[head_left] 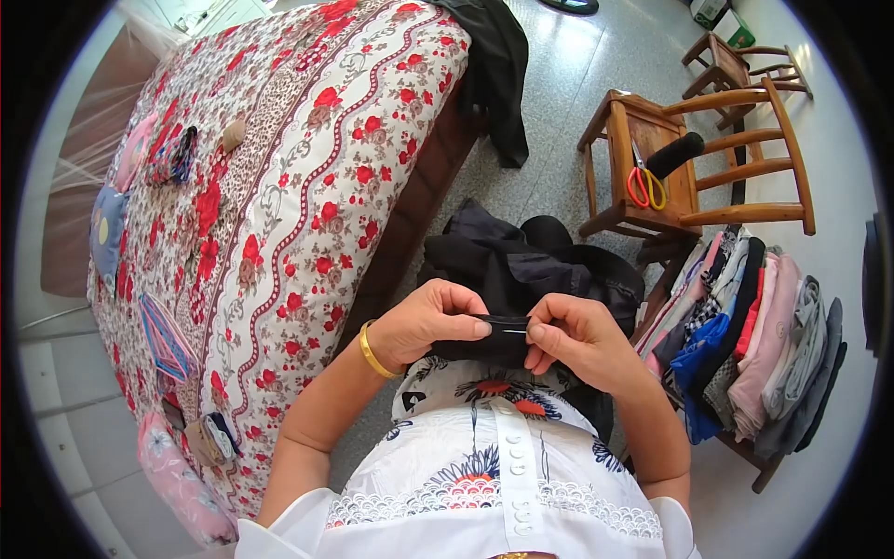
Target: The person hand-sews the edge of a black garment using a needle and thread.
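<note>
Floral bed near black cloth

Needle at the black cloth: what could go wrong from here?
Pricked finger: the needle lies in the short gap between the left hand and the right hand, so a slip could jab a fingertip.

Lost needle: it is thin, and if dropped it might vanish into the folds of the black cloth or onto the speckled floor.

Caught layer: the cloth is bunched, so a stitch might take in an extra fold.
</note>
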Demonstrator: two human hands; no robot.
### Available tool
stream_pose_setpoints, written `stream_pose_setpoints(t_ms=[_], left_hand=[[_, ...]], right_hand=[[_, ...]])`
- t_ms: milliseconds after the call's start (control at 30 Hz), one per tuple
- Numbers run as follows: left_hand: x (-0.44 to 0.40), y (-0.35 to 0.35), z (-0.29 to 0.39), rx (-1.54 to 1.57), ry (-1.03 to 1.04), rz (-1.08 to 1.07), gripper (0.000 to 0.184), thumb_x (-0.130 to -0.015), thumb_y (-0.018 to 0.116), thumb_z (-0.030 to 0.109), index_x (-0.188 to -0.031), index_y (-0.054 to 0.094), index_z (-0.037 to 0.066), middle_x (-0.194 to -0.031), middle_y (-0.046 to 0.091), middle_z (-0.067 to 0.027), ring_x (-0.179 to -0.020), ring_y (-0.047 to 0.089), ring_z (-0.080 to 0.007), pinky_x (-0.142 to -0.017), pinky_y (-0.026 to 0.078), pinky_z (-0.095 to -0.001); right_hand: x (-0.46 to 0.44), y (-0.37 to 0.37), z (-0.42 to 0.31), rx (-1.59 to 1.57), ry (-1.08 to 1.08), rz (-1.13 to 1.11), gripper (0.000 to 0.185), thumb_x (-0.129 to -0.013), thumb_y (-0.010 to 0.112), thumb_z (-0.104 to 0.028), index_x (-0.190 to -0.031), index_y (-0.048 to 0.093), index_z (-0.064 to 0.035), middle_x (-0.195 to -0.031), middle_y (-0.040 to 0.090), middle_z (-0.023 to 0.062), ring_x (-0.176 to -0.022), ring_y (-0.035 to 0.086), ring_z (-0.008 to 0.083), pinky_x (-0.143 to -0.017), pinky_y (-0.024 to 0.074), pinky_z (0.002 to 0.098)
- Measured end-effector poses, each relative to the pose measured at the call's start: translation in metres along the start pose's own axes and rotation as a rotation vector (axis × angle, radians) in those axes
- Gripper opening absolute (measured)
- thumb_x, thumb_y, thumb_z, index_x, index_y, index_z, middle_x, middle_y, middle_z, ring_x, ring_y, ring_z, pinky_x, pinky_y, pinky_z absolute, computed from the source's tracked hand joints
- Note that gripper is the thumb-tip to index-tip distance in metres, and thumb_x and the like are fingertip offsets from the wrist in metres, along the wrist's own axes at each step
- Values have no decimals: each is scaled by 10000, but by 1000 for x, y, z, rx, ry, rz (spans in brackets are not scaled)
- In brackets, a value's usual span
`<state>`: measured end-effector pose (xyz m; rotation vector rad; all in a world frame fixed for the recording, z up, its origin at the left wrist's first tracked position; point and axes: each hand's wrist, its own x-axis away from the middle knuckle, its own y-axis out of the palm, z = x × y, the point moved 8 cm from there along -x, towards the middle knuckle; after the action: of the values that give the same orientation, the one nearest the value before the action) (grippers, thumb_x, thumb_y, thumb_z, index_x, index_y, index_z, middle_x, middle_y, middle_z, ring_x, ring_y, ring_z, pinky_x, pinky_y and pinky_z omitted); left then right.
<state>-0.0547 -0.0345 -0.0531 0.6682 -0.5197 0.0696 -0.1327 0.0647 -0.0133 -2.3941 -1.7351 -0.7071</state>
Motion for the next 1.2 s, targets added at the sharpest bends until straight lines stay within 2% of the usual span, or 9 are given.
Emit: stream_pose_setpoints(t_ms=[133, 967, 1067, 1133, 1167, 1200], left_hand=[[0, 0, 1, -2, 0, 12, 72, -688, 646, 20, -751, 611, 17, -709, 594, -2, -621, 537, -41, -589, 429, -161], [3, 2, 2, -17, 21, 22, 60, -692, 649, 22, -735, 607, 16, -690, 584, 10, -612, 527, -33, -575, 419, -154], [3, 5, 3, -50, 21, 41, 61, -694, 651, 28, -740, 611, 18, -674, 576, 15, -609, 516, -26, -569, 410, -148], [5, 6, 11, -285, 89, 154, 54, -688, 650, 34, -719, 615, 8, -653, 567, 19, -586, 489, -24, -541, 386, -158], [5, 10, 11, -287, 89, 152, 54, -688, 650, 34, -719, 615, 8, -653, 567, 19, -586, 489, -24, -541, 386, -158], [7, 14, 23, -473, 229, 215, 60, -678, 650, 34, -709, 613, -2, -638, 562, 11, -573, 476, -28, -527, 373, -168]], right_hand=[[0, -2, -1, 4, -22, 19, 132, -820, 496, -78, -749, 504, 34, -625, 562, 46, -576, 583, 85, -520, 485, 198], [1, 1, -7, 109, -46, 38, 110, -806, 500, -43, -740, 506, 45, -653, 534, 36, -591, 579, 78, -516, 488, 198], [2, -1, -11, 188, -110, 97, 77, -777, 514, -20, -726, 503, 36, -638, 516, 55, -551, 578, 118, -484, 468, 206], [8, 1, -31, 631, -400, 190, 40, -729, 531, 1, -725, 497, 22, -667, 493, 92, -512, 559, 200, -445, 442, 256], [9, 2, -32, 631, -400, 192, 40, -729, 531, 1, -725, 497, 22, -667, 493, 92, -512, 559, 200, -445, 442, 256], [13, 5, -40, 744, -463, 276, 45, -710, 536, 4, -726, 494, 9, -702, 488, 100, -509, 543, 232, -441, 429, 283]])
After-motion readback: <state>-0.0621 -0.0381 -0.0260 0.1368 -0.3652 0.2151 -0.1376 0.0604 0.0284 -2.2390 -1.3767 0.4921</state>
